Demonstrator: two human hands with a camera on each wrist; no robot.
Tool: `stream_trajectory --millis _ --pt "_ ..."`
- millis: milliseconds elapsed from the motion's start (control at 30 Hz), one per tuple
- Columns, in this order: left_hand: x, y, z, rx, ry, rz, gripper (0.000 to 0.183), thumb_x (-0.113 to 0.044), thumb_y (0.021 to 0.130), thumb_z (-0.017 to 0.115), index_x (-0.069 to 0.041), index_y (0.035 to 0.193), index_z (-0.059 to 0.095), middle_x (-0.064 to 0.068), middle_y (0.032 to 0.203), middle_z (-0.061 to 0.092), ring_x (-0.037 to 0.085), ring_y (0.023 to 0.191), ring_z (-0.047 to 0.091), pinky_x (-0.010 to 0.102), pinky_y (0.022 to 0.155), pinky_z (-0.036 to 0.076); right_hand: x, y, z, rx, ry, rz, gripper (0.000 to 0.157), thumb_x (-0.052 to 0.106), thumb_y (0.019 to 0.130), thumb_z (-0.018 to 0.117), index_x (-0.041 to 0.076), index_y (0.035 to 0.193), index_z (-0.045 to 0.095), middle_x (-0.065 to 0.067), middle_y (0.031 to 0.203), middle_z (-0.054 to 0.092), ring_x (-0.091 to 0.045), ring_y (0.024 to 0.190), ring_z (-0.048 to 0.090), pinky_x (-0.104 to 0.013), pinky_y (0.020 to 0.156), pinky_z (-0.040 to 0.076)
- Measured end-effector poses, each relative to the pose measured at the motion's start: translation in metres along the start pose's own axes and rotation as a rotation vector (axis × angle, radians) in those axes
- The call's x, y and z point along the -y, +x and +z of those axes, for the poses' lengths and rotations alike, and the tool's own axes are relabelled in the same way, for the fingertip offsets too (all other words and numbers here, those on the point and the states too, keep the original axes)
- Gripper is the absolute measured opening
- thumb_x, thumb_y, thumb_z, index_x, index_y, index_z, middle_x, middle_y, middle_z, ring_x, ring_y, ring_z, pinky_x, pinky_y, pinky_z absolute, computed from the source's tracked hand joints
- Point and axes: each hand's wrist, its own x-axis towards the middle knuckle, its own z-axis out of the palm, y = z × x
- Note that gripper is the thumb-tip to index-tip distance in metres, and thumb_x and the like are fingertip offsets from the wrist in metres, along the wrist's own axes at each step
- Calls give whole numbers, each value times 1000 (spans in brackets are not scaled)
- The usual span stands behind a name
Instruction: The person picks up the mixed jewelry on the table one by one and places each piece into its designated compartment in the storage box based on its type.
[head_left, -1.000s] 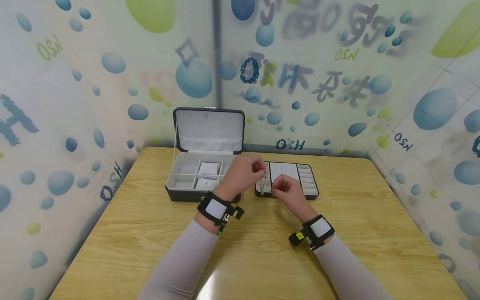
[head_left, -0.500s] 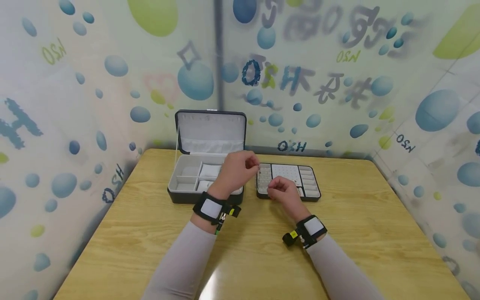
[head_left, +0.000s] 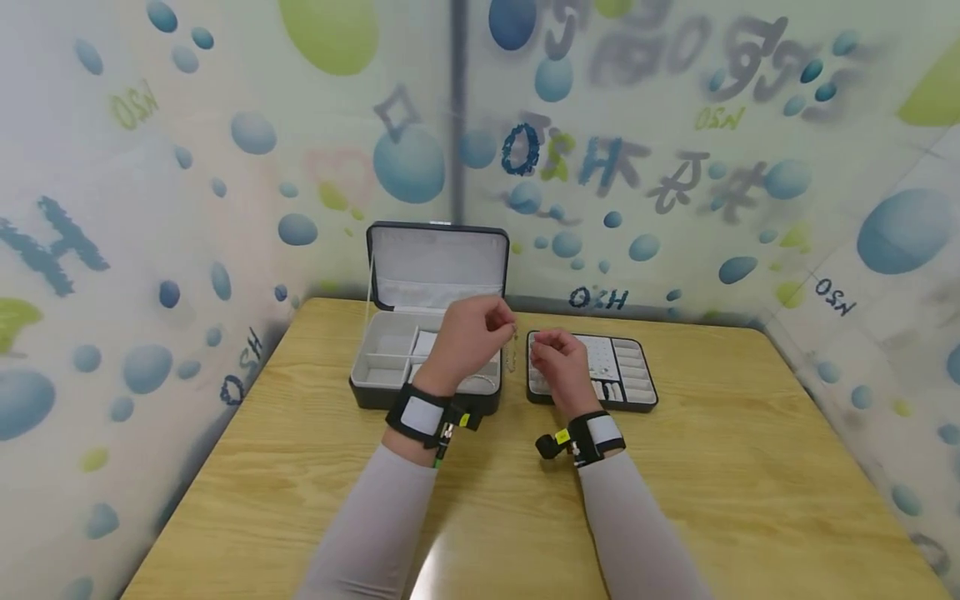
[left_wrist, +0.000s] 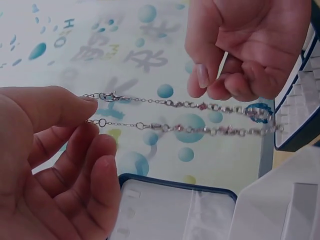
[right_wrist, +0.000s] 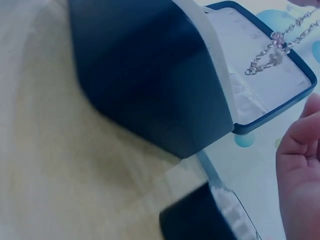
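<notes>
- Fingers [left_wrist: 75,104] of the L hand [head_left: 461,346]: thumb + forefinger pinched together, both ends of the beaded chain [left_wrist: 215,107] caught btwn them.
- Chain hangs loop-end down from that pinch, long axis approx. vertical, just R of the jewelry box [head_left: 375,398] as seen from the head cam; L hand itself is over the box's R half.
- R hand [head_left: 564,371]: farther R of the box, above the tray [head_left: 636,407]; fingers loosely curled, thumb nr fingertips, nothing visible btwn.
- R hand's nr the chain, not touching; L is nearer, being the holder.

Blue-spotted walls [head_left: 660,108]; wooden table [head_left: 750,467]
</notes>
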Motion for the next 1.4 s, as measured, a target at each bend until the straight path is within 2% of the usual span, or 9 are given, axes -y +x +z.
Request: stream_trajectory --millis 200,267,333,433,500,600,867,1033,1400 --pt "3 0 -6 -17 -4 -31 5 -10 97 74 -14 93 75 2 87 74 16 78 65 32 72 54 -4 18 21 -45 178 -32 22 -8 100 55 10 102 68 -1 95 67 -12 80 64 -22 72 54" --pt "4 0 -7 -19 -11 -31 5 -10 97 74 -14 93 74 2 87 74 16 78 65 32 72 54 -5 26 29 -53 164 -45 20 -7 100 56 7 107 68 -3 100 65 -12 82 63 -22 73 54" --pt "6 0 -7 -20 -18 -24 6 -11 97 74 -14 93 74 2 87 74 16 78 65 31 72 55 -8 33 34 -54 28 -68 20 -5 99 59 5 114 69 -5 109 64 -13 85 63 -22 75 54" --pt "9 0 -8 -32 -20 -14 6 -11 96 74 -15 92 73 1 85 73 15 78 65 31 72 55 -10 43 39 -39 -335 -120 31 1 98 64 5 128 69 -8 127 62 -18 97 65 -28 82 55" --pt "12 0 -10 -46 -17 -10 6 -12 96 74 -15 92 73 0 85 72 15 77 65 31 73 54 -12 48 40 -10 -581 -165 41 7 98 68 9 138 66 -10 141 59 -25 110 65 -36 88 57" --pt "16 0 -14 -73 -16 -22 5 -12 95 73 -15 91 74 0 84 72 14 77 65 32 73 54 -16 55 42 84 -794 -221 52 14 99 69 13 150 57 -15 159 47 -39 131 58 -51 97 57" --pt "19 -1 -21 -67 -20 -52 5 -12 97 72 -14 93 75 2 85 74 16 78 65 32 73 54 -21 72 41 227 -1074 -275 80 30 99 70 16 168 31 -28 172 27 -46 159 30 -64 117 43" --pt "20 0 -23 -68 -25 -59 5 -12 96 73 -14 92 74 1 84 73 16 77 65 31 73 53 -17 78 41 275 -1227 -254 82 23 101 65 14 170 22 -31 171 25 -51 154 37 -65 119 40" --pt "23 -2 -26 -80 -49 -90 6 -11 95 75 -15 91 74 2 82 73 16 77 64 32 72 53 -16 78 42 220 -1275 -272 75 16 97 67 12 166 35 -22 165 44 -41 145 52 -57 117 45"
